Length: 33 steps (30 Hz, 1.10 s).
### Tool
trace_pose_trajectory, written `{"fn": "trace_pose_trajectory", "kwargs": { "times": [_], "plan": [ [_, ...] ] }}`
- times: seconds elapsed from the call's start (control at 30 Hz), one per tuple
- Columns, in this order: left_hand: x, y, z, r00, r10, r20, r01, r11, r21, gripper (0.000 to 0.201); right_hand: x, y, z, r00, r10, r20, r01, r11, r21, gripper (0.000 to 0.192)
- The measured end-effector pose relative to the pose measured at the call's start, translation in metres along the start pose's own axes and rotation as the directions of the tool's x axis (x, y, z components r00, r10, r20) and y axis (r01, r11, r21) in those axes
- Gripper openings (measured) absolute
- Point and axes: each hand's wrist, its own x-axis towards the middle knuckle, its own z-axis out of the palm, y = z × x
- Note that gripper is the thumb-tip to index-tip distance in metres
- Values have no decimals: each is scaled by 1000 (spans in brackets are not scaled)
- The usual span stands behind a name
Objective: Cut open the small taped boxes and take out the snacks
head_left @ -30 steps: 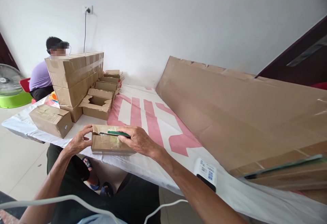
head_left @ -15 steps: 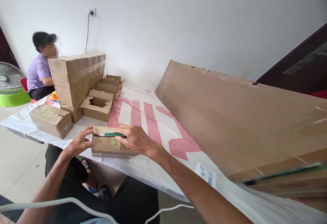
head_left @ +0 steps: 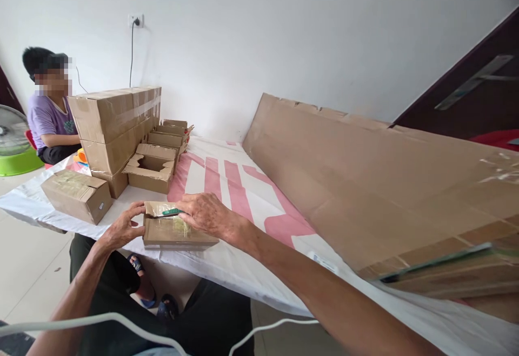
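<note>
A small taped cardboard box point(head_left: 172, 232) lies on the table's near edge. My left hand point(head_left: 121, 229) grips its left end, thumb on the top corner. My right hand point(head_left: 205, 212) rests on the box's top and holds a green utility knife point(head_left: 172, 211), whose tip lies along the taped seam near the left end.
A white and pink sheet point(head_left: 227, 183) covers the table. A stack of long taped cartons point(head_left: 115, 123), several open small boxes point(head_left: 152, 166) and one closed box point(head_left: 77, 196) stand at left. Large flat cardboard sheets point(head_left: 365, 183) lean at right. A seated person point(head_left: 51, 112) is at far left beside a fan point(head_left: 12, 134).
The knife in my right hand has slid leftward along the box's top seam. My left hand has kept its hold. The view has shifted slightly to the right.
</note>
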Motion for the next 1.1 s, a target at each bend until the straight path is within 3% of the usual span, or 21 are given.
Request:
{"fn": "trace_pose_trajectory", "kwargs": {
  "times": [0.37, 0.5, 0.6, 0.67, 0.77, 0.9, 1.0, 1.1],
  "plan": [
    [1, 5, -6, 1000, 10, 26, -10, 1000, -10, 47, -43, 70, -2, 988, 143, -59, -141, 990, 30, 12],
    [3, 2, -7, 999, 29, 44, -30, 999, 29, 55, -71, 97, -10, 978, 183, -102, -156, 962, 223, 13],
    [5, 1, -8, 998, 38, 40, -40, 998, 50, 61, -91, 113, -1, 948, 263, -178, -174, 898, 404, 23],
    [8, 1, -9, 998, 34, 52, -37, 998, 53, 64, -102, 120, 23, 904, 364, -225, -213, 839, 501, 33],
    [12, -3, -9, 999, 22, 50, -23, 999, 24, 67, -117, 124, 84, 829, 512, -224, -320, 764, 560, 39],
    [16, -10, -11, 999, -18, 40, 21, 997, -68, 84, -133, 120, 169, 721, 674, -160, -547, 696, 466, 37],
    [15, -12, -15, 997, -32, 71, 40, 992, -122, 96, -143, 116, 206, 701, 696, -156, -620, 703, 348, 38],
    [12, -9, -18, 992, -63, 109, 75, 991, -111, 106, -147, 115, 218, 711, 692, -127, -637, 709, 302, 36]
  ]
}}
